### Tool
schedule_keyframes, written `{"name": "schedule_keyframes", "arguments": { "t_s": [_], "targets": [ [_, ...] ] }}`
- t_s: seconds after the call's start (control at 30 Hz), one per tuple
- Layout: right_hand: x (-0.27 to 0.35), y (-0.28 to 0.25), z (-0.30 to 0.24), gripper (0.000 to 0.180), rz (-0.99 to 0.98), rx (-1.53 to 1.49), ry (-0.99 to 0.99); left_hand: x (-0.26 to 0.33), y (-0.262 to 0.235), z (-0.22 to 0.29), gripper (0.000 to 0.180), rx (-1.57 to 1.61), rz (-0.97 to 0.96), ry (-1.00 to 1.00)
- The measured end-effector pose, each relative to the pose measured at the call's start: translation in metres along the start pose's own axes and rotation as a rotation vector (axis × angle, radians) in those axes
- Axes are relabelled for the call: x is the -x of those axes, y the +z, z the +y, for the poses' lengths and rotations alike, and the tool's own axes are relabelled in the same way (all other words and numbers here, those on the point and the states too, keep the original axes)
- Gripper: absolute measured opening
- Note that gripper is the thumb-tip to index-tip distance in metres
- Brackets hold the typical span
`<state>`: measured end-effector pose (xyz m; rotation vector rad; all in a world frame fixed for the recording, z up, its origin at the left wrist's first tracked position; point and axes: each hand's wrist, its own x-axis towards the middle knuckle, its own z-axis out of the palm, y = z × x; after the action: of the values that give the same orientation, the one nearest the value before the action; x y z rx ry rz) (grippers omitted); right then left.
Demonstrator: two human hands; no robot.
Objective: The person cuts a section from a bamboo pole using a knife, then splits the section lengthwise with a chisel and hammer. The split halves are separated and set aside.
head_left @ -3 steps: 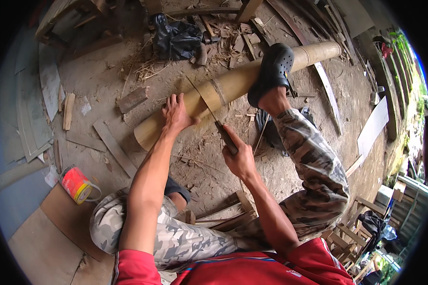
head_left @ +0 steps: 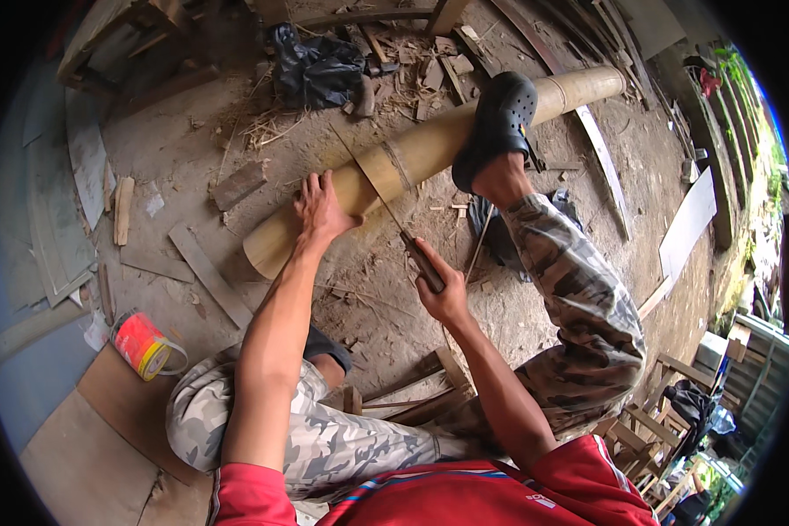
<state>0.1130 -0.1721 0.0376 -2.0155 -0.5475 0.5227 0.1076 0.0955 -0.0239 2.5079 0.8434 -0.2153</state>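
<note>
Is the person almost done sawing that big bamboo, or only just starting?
It looks early. Done so far: the bamboo pole lies on the ground, pinned by a foot in a dark clog and steadied by the left hand. In hand: the right hand grips a saw whose thin blade rests across the pole. Left: the pole is still in one piece, and I cannot see how deep any cut goes.

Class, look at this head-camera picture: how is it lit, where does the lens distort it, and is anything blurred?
Head view: soft, even daylight with weak shadows and no glare; fisheye bending curves the planks near the rim, and black corners frame the circle; the bamboo pole, left hand and right hand gripping the knife look sharp, with no evident motion blur.
</note>
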Motion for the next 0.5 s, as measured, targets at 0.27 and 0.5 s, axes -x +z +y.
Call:
{"name": "schedule_keyframes", "arguments": {
  "t_s": [0.27,0.5],
  "targets": [
    [-0.005,0.013,-0.025,0.069,0.032,-0.014,0.081,0.001,0.000,-0.001,0.116,-0.072,0.111,0.023],
    [-0.011,0.009,-0.024,0.066,0.002,0.028,0.061,-0.003,-0.002,-0.009,0.138,-0.006,-0.101,0.067]
  ]
}}
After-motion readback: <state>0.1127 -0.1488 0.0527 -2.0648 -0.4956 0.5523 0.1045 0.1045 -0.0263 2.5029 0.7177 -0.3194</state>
